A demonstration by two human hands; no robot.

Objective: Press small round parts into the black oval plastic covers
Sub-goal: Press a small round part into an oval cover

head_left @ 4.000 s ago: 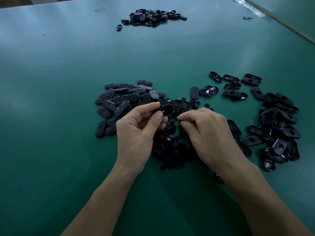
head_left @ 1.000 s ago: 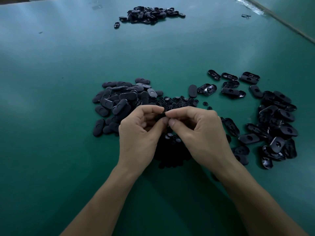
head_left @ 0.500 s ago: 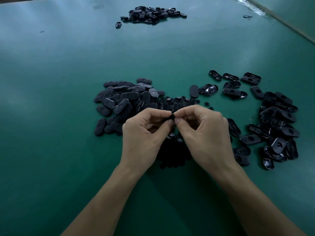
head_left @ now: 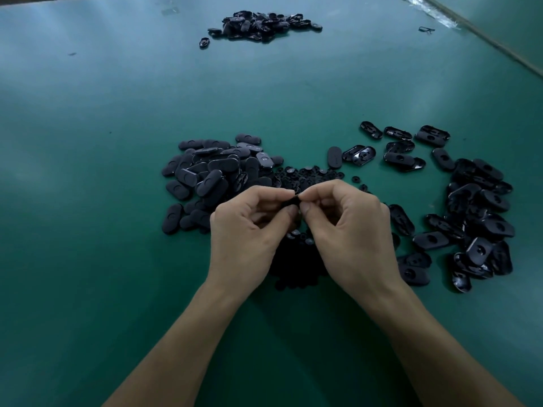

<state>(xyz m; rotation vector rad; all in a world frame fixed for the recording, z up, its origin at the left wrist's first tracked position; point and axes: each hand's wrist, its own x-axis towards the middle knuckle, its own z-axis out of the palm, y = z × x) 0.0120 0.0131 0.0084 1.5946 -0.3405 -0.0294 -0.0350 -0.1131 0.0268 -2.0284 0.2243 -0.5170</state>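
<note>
Green mat covers the table (head_left: 88,259), and over its near middle two hands meet fingertip to fingertip. The left hand (head_left: 249,230) and right hand (head_left: 349,230) each curl thumb and forefinger in a pinch on one black cover (head_left: 296,198), held just above the table. Only a sliver of it shows between the tips, and any round part going into it is hidden.

Directly beneath the hands lie the round parts (head_left: 293,268), a heap that spreads out beyond the knuckles. To press well, I judge the part should sit square over the cover's hole before the squeeze. The force should go straight through, not tilted, and a flush seat should be felt before letting go.

Beside the left hand is the left heap (head_left: 205,174), covers smooth side up, likely finished. Off to the right is the right heap (head_left: 476,212), covers hollow side up, likely waiting. Well beyond both sits a far heap (head_left: 261,23).
</note>
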